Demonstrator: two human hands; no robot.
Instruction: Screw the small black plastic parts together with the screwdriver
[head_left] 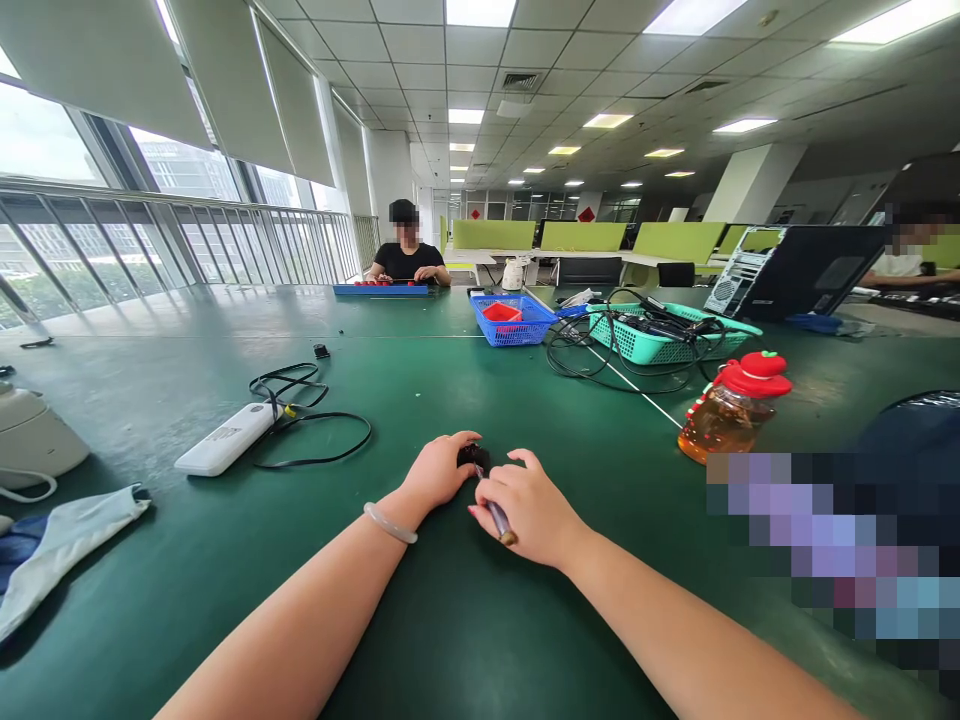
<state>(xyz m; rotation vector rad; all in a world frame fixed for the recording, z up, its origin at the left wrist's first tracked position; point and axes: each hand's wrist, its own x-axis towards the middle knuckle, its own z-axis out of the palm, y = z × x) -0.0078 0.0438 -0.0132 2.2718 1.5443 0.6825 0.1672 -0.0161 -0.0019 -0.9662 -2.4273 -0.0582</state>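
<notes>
Left hand (pixel 437 470): fingers closed on small dark object (pixel 471 456), at mid-tabletop (pixel 420 640). Right hand (pixel 531 508): fingers wrapped round screwdriver-like tool (pixel 498 518), tip at object. White device (pixel 240 428) left: printed marking, unreadable.

No word, brand or number can be read here with certainty. On the white device (pixel 225 442), which lies on the green surface (pixel 420 385), there is some grey print on the upper face, but its letters are too small and too blurred for reading. Far at the back, two red diamond-shaped signs (pixel 586 214) can be seen, one of them looking larger; at such distance, I cannot tell whether they bear any characters.
</notes>
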